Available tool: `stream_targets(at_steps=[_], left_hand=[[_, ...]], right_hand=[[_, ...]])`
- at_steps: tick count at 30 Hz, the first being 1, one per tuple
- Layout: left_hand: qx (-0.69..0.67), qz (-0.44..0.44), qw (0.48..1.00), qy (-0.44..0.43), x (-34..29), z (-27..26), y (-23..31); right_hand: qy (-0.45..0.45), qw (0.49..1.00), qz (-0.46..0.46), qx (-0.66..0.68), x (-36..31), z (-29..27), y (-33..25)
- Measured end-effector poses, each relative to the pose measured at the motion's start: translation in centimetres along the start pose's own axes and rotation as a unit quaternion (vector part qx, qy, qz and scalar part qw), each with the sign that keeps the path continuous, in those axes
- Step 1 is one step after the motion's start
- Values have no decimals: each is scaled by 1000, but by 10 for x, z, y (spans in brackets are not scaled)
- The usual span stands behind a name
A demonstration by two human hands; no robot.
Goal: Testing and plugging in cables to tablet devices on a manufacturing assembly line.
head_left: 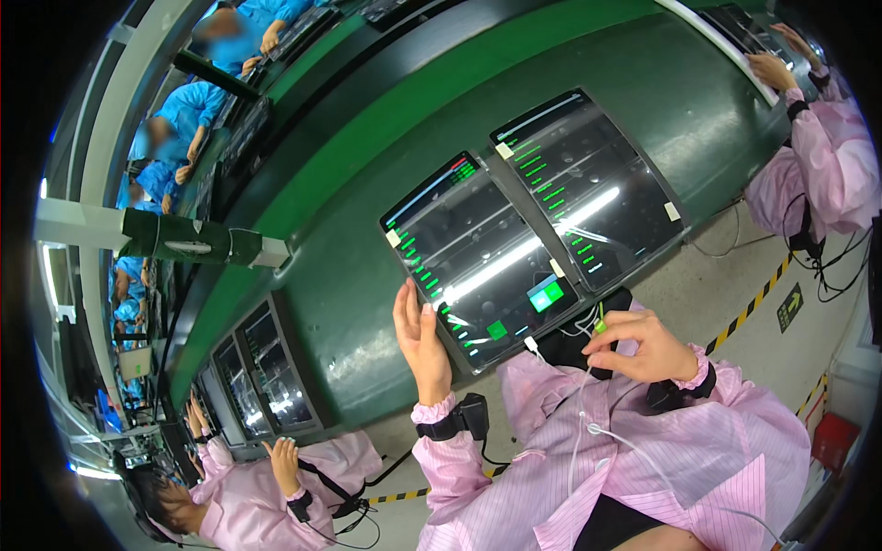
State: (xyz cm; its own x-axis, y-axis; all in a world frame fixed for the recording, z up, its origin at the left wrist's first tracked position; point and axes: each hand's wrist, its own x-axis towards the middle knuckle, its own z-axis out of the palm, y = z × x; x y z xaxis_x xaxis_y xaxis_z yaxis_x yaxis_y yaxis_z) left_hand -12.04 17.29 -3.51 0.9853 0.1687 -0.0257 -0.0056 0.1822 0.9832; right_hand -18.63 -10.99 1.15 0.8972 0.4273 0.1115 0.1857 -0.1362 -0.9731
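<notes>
Two large tablets lie side by side on the green bench, with lit dark screens showing green text lines. My left hand (423,344) is open, its fingers stretched out along the left edge of the left tablet (478,248). My right hand (641,344) is pinched closed below the two tablets, with a thin white cable (582,390) running down from its fingertips. A yellow-green piece (600,323) shows just above those fingers; I cannot tell what it belongs to. A white plug (533,346) sits at the left tablet's near edge. The right tablet (588,184) is untouched.
Further left, more screens (266,367) lie in a dark tray before a co-worker in pink (266,496). Another pink-sleeved co-worker (818,156) works at far right. A wrapped post (193,237) stands at left. Blue-clad workers (188,115) sit beyond the bench (367,303).
</notes>
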Motion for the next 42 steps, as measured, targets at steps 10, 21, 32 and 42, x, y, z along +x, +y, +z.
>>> stream_targets(at_steps=[10, 21, 32, 42], left_hand=[[21, 45, 998, 31, 16, 5, -6], [11, 29, 999, 35, 16, 0, -9], [-3, 13, 1000, 28, 17, -1, -10], [-19, 6, 999, 35, 17, 2, -9]], right_hand=[[35, 995, 65, -70, 2, 19, 10], [35, 995, 55, -81, 17, 68, 31], [54, 994, 77, -47, 22, 69, 34], [53, 995, 72, -48, 22, 68, 35]])
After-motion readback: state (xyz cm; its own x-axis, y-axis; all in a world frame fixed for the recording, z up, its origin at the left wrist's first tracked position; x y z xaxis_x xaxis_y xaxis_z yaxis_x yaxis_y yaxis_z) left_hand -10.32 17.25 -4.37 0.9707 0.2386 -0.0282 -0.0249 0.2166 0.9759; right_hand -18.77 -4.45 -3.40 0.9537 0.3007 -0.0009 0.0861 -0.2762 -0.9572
